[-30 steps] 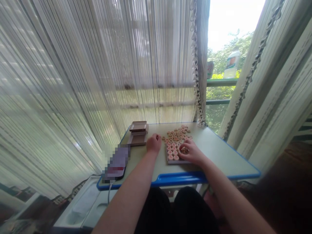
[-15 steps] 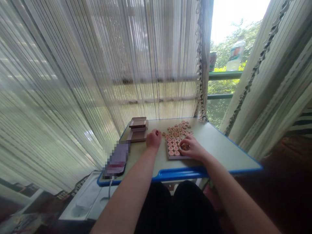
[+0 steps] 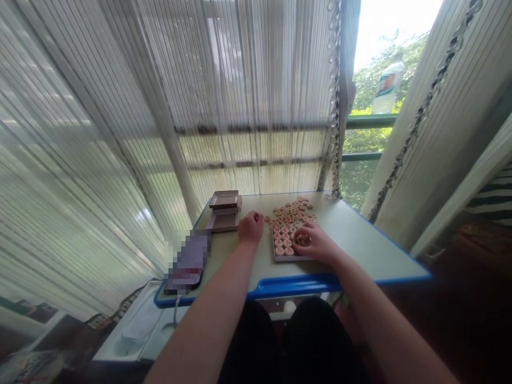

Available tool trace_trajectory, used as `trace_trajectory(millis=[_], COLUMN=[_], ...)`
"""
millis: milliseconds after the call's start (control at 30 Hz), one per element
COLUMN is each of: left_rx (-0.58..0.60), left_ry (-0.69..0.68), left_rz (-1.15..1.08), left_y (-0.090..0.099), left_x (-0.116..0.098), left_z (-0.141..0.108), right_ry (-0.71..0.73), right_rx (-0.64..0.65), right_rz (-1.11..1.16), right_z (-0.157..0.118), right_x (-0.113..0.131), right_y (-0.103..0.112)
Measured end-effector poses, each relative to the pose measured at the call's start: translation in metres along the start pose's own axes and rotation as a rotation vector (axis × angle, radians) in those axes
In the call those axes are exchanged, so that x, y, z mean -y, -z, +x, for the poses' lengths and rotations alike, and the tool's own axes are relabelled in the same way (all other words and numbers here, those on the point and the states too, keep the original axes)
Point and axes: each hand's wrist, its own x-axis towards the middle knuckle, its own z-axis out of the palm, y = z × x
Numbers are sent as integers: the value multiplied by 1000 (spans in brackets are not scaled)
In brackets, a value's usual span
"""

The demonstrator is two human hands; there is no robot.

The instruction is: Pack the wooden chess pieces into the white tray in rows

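Observation:
A shallow tray (image 3: 282, 259) near the table's front edge holds rows of round xiangqi pieces (image 3: 288, 243) with red characters. My right hand (image 3: 318, 244) curves over the tray's right part, thumb and fingers closed down on a xiangqi piece there; the palm hides much of that side. Just beyond the tray lies a loose heap of xiangqi pieces (image 3: 288, 214). Left of the tray, my left hand (image 3: 250, 228) is curled with its fingers pressed together; whatever is inside it, if anything, is hidden.
Two brown box parts (image 3: 224, 220) lie at the table's back left. A phone (image 3: 188, 261) with a white cable (image 3: 176, 309) is at the left edge. The blue-rimmed table (image 3: 368, 240) stands against string curtains (image 3: 256, 96). A bottle (image 3: 389, 88) is on the window rail.
The view has shifted slightly. Both hands keep almost the same places and shapes, the right one still over the tray.

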Motion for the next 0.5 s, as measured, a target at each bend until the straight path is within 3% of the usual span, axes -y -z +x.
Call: trace_trajectory(millis=[500], left_rx=[51], left_ry=[24], left_rz=[6], left_y=[-2], left_x=[2], left_z=[2], right_ry=[13], right_rx=[21], right_rz=[3], right_z=[-2], right_x=[2], right_y=[4])
